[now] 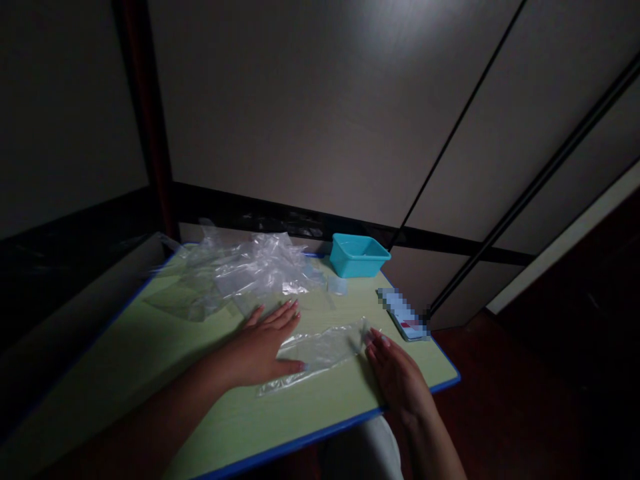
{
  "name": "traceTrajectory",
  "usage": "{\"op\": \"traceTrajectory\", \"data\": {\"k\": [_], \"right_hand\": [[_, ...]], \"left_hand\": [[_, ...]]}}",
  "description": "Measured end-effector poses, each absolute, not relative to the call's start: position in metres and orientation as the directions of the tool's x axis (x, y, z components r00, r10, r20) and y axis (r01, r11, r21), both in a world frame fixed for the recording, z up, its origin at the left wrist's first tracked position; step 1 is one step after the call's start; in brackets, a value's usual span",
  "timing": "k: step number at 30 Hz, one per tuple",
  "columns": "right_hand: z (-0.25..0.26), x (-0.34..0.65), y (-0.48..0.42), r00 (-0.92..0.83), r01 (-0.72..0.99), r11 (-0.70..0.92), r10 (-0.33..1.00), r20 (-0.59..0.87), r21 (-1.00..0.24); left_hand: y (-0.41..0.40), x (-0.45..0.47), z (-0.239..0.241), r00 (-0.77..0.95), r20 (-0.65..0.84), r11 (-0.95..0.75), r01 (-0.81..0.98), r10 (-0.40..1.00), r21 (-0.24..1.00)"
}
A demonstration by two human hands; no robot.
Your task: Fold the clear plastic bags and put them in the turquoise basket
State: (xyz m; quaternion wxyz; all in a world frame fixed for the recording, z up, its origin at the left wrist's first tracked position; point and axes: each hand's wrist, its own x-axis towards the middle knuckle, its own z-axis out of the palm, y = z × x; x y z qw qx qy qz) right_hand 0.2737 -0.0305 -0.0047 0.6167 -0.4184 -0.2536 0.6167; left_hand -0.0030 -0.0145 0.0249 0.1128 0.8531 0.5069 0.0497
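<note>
A clear plastic bag (327, 347) lies lengthwise on the pale green table in front of me. My left hand (267, 347) rests over its left part, fingers spread, with the thumb on the plastic. At the bag's right end is my right hand (395, 370), turned on its side; its fingers are stretched out close together and touch or nearly touch the film. Beyond my left hand lies a loose heap of crumpled clear plastic bags (265, 263).
A turquoise plastic basket (357, 263) stands at the table's back right corner, with a small pale bluish piece (337, 286) before it. A phone-like flat object (404, 315), partly pixelated, lies by the right edge. The table (210, 427) has a blue rim; cabinet panels (310, 120) rise behind.
</note>
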Motion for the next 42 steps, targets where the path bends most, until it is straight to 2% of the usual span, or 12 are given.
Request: {"op": "traceTrajectory", "data": {"k": [4,7,10,21,25,28,31,42], "right_hand": [[-0.006,0.274,-0.026,0.119,-0.566,-0.105,0.971,-0.207,-0.818],[-0.007,0.275,-0.026,0.122,-0.58,-0.089,0.973,-0.195,-0.81],[-0.008,0.275,-0.026,0.118,-0.587,-0.082,0.976,-0.185,-0.805],[-0.008,0.275,-0.028,0.124,-0.602,-0.052,0.98,-0.158,-0.796],[-0.007,0.275,-0.028,0.119,-0.601,-0.049,0.981,-0.15,-0.798],[-0.008,0.276,-0.029,0.123,-0.591,-0.045,0.982,-0.146,-0.805],[-0.009,0.276,-0.029,0.129,-0.587,-0.037,0.982,-0.139,-0.809],[-0.008,0.275,-0.03,0.121,-0.593,-0.036,0.984,-0.133,-0.804]], "left_hand": [[-0.012,-0.006,0.022,0.527,-0.036,-0.503,0.827,0.849,0.252],[-0.008,-0.014,0.023,0.453,-0.032,-0.433,0.87,0.891,0.235],[-0.005,-0.021,0.023,0.408,-0.092,-0.379,0.896,0.908,0.234],[-0.006,-0.017,0.034,0.533,-0.102,-0.474,0.813,0.84,0.339],[0.0,-0.026,0.034,0.409,-0.034,-0.386,0.883,0.912,0.265],[0.0,-0.029,0.034,0.364,-0.093,-0.333,0.911,0.927,0.241],[-0.004,-0.025,0.035,0.419,-0.132,-0.373,0.887,0.898,0.274],[-0.011,-0.013,0.04,0.548,-0.097,-0.478,0.791,0.831,0.382]]}}
